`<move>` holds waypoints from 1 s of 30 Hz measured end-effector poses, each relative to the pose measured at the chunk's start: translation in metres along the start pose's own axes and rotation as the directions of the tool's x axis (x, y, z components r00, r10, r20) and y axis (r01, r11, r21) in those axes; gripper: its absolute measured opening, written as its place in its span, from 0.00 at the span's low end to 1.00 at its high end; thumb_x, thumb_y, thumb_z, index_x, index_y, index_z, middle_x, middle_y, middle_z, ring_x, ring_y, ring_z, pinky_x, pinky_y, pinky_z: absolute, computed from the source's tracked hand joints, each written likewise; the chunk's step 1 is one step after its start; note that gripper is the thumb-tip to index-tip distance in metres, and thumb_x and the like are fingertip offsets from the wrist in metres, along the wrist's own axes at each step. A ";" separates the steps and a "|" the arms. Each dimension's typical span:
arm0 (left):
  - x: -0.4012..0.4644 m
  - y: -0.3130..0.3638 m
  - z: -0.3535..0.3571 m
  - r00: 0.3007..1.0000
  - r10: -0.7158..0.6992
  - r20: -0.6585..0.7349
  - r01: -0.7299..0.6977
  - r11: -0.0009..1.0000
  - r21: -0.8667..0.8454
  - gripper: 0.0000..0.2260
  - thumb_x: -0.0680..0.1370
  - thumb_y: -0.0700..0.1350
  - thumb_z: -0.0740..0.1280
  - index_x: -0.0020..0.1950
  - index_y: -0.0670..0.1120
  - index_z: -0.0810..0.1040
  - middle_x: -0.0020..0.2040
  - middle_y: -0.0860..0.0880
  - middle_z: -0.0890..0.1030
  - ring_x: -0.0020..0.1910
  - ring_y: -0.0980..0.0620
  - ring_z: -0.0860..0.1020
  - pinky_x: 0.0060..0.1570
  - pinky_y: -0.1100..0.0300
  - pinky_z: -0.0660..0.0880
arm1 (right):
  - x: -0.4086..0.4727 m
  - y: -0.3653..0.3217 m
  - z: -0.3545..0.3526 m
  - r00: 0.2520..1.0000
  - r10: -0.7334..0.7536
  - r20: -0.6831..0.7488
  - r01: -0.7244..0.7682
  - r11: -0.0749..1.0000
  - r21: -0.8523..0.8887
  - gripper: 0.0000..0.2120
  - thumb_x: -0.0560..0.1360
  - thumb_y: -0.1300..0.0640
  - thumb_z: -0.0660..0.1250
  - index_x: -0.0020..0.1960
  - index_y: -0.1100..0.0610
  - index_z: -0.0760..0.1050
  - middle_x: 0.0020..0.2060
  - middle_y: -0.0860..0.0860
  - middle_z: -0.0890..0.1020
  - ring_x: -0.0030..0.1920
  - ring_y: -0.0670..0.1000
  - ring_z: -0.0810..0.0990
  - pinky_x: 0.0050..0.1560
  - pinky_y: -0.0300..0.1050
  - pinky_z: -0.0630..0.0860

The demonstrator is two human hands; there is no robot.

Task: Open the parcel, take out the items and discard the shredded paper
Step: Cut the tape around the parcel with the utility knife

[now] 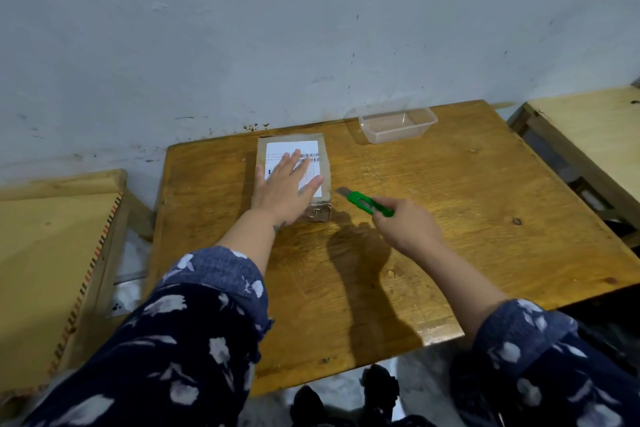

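A small brown cardboard parcel with a white shipping label lies closed on the wooden table, near its far edge. My left hand rests flat on top of the parcel with its fingers spread, covering much of the label. My right hand is shut on a green utility knife. The knife's blade is out and points left toward the parcel's right side, a short gap away from it.
A clear plastic container stands empty at the table's far edge, right of the parcel. A grey wall runs behind the table. Light wooden furniture flanks it on the left and the right.
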State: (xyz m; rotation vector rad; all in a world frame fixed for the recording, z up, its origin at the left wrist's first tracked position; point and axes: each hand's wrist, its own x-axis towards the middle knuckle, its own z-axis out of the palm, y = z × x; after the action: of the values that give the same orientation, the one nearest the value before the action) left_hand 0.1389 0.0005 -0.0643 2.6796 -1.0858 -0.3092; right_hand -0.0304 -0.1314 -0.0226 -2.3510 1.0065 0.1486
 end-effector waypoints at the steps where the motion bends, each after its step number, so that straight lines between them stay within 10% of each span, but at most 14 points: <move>1: -0.004 -0.003 -0.006 1.000 0.020 0.007 -0.020 0.998 -0.055 0.30 0.79 0.65 0.46 0.78 0.54 0.52 0.79 0.55 0.48 0.77 0.55 0.44 0.75 0.43 0.39 | 0.001 0.000 -0.006 1.000 -0.008 -0.021 0.008 1.000 -0.001 0.18 0.78 0.50 0.59 0.67 0.41 0.71 0.44 0.50 0.81 0.39 0.51 0.80 0.31 0.41 0.72; 6: -0.033 -0.041 -0.020 0.997 0.070 0.034 -0.070 0.997 0.022 0.36 0.76 0.66 0.57 0.78 0.52 0.51 0.79 0.55 0.48 0.77 0.57 0.46 0.75 0.47 0.43 | 0.009 -0.016 -0.017 0.980 -0.180 -0.080 0.174 0.982 -0.075 0.17 0.79 0.49 0.57 0.67 0.40 0.70 0.39 0.49 0.81 0.32 0.49 0.77 0.27 0.40 0.68; 11: -0.038 -0.062 -0.018 0.997 0.076 0.033 -0.075 0.997 -0.035 0.36 0.76 0.57 0.65 0.78 0.53 0.50 0.79 0.55 0.48 0.77 0.55 0.48 0.76 0.47 0.49 | 0.012 -0.041 -0.002 0.895 -0.444 -0.039 0.401 0.841 -0.362 0.18 0.81 0.50 0.54 0.69 0.39 0.66 0.56 0.49 0.81 0.55 0.55 0.77 0.52 0.50 0.66; 16: -0.038 -0.064 -0.014 0.998 0.059 -0.019 -0.060 0.993 -0.101 0.35 0.75 0.53 0.68 0.78 0.54 0.53 0.78 0.56 0.52 0.77 0.55 0.51 0.74 0.47 0.57 | 0.012 -0.065 0.017 0.788 -0.613 -0.058 0.499 0.691 -0.523 0.19 0.81 0.52 0.56 0.70 0.40 0.65 0.55 0.50 0.79 0.57 0.55 0.75 0.53 0.52 0.63; 30: -0.039 -0.066 -0.009 0.996 0.060 -0.061 -0.067 0.990 -0.122 0.35 0.76 0.42 0.68 0.78 0.54 0.54 0.78 0.58 0.51 0.77 0.58 0.49 0.70 0.54 0.61 | 0.000 -0.087 0.023 0.668 -0.743 0.035 0.556 0.468 -0.687 0.21 0.78 0.53 0.59 0.71 0.47 0.65 0.56 0.53 0.79 0.56 0.56 0.75 0.54 0.52 0.61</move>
State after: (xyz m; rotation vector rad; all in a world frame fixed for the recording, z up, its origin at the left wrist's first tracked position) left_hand 0.1577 0.0754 -0.0706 2.5233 -1.0954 -0.2771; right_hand 0.0323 -0.0709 -0.0015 -3.3192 0.0014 -0.1744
